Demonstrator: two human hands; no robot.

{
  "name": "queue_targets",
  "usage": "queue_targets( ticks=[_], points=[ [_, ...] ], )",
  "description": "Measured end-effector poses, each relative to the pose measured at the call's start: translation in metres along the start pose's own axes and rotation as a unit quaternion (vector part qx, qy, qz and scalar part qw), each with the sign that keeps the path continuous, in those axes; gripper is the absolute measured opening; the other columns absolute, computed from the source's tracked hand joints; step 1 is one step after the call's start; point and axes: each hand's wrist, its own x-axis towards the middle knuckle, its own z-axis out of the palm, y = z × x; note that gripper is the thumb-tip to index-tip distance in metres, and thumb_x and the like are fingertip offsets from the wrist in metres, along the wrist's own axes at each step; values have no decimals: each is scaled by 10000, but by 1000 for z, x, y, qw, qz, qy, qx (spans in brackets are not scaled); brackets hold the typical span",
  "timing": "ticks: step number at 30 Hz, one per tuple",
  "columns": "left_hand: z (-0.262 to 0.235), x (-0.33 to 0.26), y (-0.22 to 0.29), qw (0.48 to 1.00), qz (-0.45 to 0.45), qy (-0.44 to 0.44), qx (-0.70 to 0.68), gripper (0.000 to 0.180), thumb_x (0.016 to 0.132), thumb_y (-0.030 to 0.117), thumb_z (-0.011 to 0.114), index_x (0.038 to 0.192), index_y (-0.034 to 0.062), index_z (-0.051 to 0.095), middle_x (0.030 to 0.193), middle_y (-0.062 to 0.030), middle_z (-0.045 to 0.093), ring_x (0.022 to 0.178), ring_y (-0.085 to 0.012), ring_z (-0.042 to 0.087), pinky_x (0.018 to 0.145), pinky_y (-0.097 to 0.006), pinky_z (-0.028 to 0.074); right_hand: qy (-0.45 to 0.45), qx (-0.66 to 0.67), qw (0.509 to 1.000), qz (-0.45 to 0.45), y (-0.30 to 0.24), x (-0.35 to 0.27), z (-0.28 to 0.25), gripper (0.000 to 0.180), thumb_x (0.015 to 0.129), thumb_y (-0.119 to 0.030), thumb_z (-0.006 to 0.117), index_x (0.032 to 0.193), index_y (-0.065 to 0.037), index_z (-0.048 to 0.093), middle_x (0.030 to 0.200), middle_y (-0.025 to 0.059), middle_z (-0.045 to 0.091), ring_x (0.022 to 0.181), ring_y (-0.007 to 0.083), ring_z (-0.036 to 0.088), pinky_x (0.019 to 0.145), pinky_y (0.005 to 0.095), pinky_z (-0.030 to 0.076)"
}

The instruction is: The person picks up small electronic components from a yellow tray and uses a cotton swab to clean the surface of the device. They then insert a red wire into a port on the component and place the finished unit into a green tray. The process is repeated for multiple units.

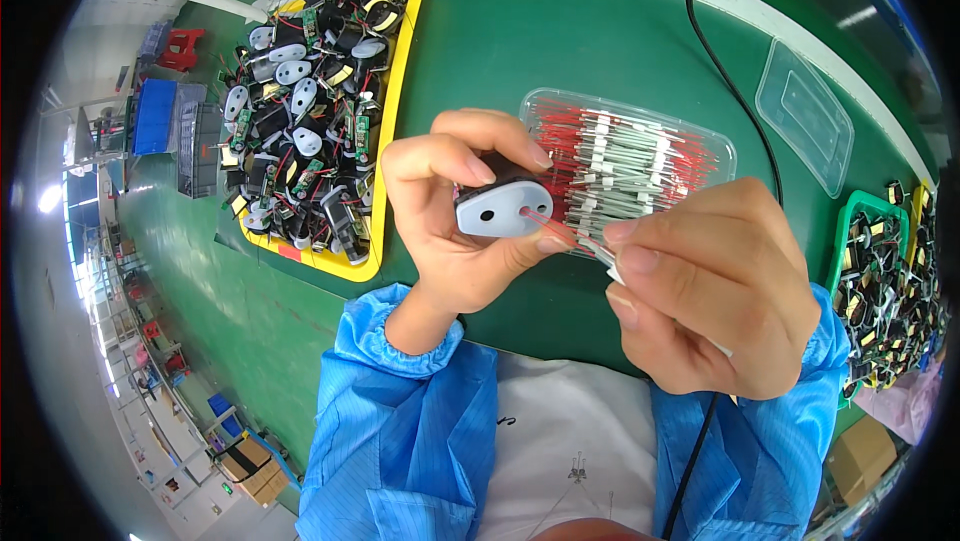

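My left hand (pixel 455 211) grips a small black part with a grey oval face plate (pixel 503 209) that has two holes. My right hand (pixel 715 286) pinches a thin white-sleeved wire piece with red leads (pixel 583 240), and its red tip sits at the right hole of the plate. Both hands hover over the green table (pixel 520 51), just in front of a clear tray of like wire pieces (pixel 640 156). Blue sleeves cover both forearms.
A yellow tray (pixel 385 156) at the left holds several black parts with grey plates and circuit boards. A green tray (pixel 850 231) of dark parts stands at the right. An empty clear lid (pixel 805 116) lies far right. A black cable (pixel 735 91) crosses the table.
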Motion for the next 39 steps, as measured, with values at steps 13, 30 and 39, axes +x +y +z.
queue_targets(
  ticks=[13,30,39],
  points=[
    [0,-2,-1,999,5,10,44,582,668,88,826,1031,111,371,984,-166,572,841,-184,539,728,-288,456,-2,-58,998,-40,-2,-3,1,289,651,15,707,923,21,607,815,152,636,607,225,575,480,280,451],
    [3,0,2,999,-9,-4,48,562,672,52,814,1025,100,379,999,-172,557,839,-184,537,718,-278,466,-25,58,998,24,10,3,-8,276,673,38,680,937,20,601,805,162,643,607,230,569,508,294,438],
    [3,-1,0,999,-11,-1,44,558,679,61,813,1028,100,380,999,-169,556,833,-179,538,701,-273,466,-41,9,999,1,6,4,-10,214,697,13,690,897,15,614,813,160,647,619,220,568,506,293,438]
  ],
)
